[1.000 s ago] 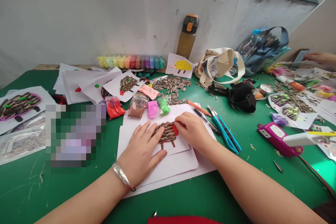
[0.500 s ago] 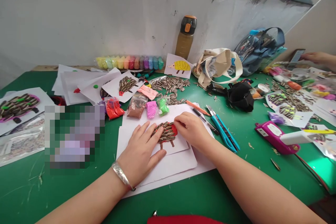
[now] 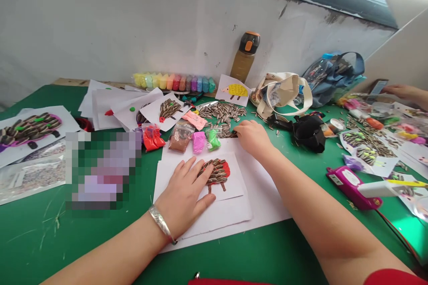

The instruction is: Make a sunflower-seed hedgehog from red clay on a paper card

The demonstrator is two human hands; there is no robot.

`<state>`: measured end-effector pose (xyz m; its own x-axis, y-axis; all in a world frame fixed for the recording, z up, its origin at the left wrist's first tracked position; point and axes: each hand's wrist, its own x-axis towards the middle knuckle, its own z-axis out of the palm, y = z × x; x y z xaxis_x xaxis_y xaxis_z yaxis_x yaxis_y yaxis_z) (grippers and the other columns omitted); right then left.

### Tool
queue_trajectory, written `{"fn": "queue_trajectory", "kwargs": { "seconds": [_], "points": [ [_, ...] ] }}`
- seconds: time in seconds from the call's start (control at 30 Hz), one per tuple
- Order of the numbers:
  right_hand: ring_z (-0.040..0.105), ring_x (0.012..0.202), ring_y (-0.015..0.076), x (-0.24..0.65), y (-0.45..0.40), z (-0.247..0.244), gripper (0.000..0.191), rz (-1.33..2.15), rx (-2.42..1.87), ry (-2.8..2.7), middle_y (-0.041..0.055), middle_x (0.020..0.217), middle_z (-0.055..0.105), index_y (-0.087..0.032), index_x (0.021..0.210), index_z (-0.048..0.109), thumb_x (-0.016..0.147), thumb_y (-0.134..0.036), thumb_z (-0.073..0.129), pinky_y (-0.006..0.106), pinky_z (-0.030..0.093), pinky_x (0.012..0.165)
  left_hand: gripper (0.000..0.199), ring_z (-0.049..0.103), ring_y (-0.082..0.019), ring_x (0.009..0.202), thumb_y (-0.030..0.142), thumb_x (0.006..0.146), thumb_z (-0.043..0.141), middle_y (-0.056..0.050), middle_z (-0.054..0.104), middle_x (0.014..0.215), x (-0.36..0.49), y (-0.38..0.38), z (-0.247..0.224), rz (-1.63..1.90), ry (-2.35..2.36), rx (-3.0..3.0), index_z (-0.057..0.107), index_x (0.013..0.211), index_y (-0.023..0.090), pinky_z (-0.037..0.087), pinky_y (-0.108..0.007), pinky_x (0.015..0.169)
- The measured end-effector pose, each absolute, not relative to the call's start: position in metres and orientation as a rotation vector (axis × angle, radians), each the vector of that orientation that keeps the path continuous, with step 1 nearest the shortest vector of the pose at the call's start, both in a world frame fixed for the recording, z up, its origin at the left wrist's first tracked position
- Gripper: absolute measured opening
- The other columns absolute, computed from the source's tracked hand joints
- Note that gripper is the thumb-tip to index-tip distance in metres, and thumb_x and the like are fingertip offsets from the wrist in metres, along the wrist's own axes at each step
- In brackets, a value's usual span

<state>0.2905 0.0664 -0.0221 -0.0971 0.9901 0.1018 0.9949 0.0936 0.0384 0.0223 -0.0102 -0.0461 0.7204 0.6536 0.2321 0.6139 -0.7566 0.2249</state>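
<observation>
My left hand [image 3: 185,193] lies spread on a white card [image 3: 230,191] that rests on larger white sheets. Under and beside its fingertips is a hedgehog picture [image 3: 216,171] with a red clay body, brown legs and rows of sunflower seeds. Red clay still shows along the right side of the body. Beyond the card, my right hand [image 3: 252,138] reaches to the near edge of a pile of sunflower seeds [image 3: 225,113]. Its thumb and fingers are pinched together at a seed, partly hidden by the fingers.
Bags of brown [image 3: 180,137], pink [image 3: 199,142], green [image 3: 213,139] and red clay [image 3: 153,137] stand behind the card. A bottle [image 3: 244,60] leans on the wall. To the right are a black strap bundle [image 3: 307,133], a magenta glue gun [image 3: 354,189] and another person's hand [image 3: 399,92].
My right hand has moved from the hedgehog's right side up to the seed pile. My left hand stays on the card. The view has shifted slightly; the knife and pencil are now out of sight.
</observation>
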Motion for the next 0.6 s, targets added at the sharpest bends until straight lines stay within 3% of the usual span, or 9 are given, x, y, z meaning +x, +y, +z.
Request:
{"fn": "queue_trajectory", "kwargs": {
  "seconds": [0.43,0.6],
  "points": [
    [0.052,0.093,0.0251,0.271,0.068,-0.024,0.022,-0.253,-2.049,-2.381,0.0128,0.092,0.063,-0.016,0.087,0.066,0.09,-0.014,0.044,0.033,0.03,0.071,0.055,0.037,-0.038,0.134,0.043,0.093,0.051,-0.016,0.049,0.142,0.022,-0.01,-0.048,0.441,1.039,2.821,0.048,0.139,0.014,0.033,-0.059,0.109],
    [0.056,0.081,0.0223,0.274,0.052,-0.014,0.03,-0.228,-2.082,-2.232,0.0104,0.084,0.065,-0.016,0.099,0.065,0.09,-0.01,0.038,0.032,0.034,0.067,0.054,0.038,-0.039,0.134,0.042,0.093,0.051,-0.016,0.049,0.142,0.022,-0.01,-0.047,0.44,1.04,2.811,0.048,0.139,0.014,0.034,-0.059,0.108]
  ]
}}
